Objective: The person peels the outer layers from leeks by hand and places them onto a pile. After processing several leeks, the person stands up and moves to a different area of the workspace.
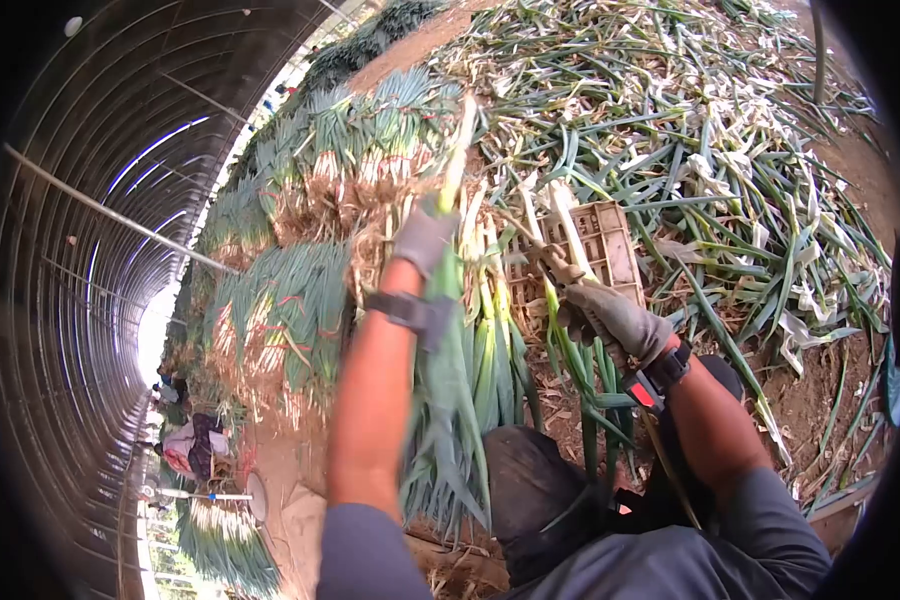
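My left hand (428, 238), in a grey work glove, is closed around a large green onion (455, 165). Its white end points away from me, and its long leaves hang back past my wrist. My right hand (620, 318), in a dirty glove, is closed on green onions (573, 235) with pale stalks and leaves trailing below. Just beyond it is a plastic crate (620, 250), partly covered by the stalks. Between my hands lies a row of loose green onions (488, 345), white ends away from me.
A wide heap of stripped leaves (710, 170) covers the ground at right. Tied green onion bundles (270, 330) stand in rows at left. My knee (535, 490) is close below the loose stalks. A curved greenhouse frame (80, 200) runs along the far left, with a person (195, 445) farther down.
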`<move>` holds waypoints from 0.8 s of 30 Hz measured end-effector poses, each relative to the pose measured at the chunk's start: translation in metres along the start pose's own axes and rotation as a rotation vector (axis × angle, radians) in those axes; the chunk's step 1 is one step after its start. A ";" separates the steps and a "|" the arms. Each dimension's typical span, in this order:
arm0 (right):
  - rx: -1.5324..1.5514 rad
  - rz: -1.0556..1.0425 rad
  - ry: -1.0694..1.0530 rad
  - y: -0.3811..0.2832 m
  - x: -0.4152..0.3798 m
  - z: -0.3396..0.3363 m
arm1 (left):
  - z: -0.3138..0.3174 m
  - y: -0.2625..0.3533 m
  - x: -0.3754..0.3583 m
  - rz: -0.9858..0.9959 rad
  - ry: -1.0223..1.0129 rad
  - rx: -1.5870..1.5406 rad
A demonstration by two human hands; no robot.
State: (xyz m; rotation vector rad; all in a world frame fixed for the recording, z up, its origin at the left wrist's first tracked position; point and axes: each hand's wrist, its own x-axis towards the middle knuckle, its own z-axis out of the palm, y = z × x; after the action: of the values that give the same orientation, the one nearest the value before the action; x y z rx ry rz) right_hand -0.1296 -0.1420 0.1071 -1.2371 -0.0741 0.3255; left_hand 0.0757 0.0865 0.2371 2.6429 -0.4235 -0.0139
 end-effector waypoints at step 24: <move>-0.565 0.226 0.140 0.001 0.007 0.006 | 0.202 -0.051 -0.081 -0.205 -0.106 -0.245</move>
State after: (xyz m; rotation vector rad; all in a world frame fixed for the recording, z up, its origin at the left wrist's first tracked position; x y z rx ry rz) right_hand -0.1245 -0.1344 0.1075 -1.8315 0.1029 0.4296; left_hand -0.0024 0.0643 0.0286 2.4374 -0.1704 -0.2553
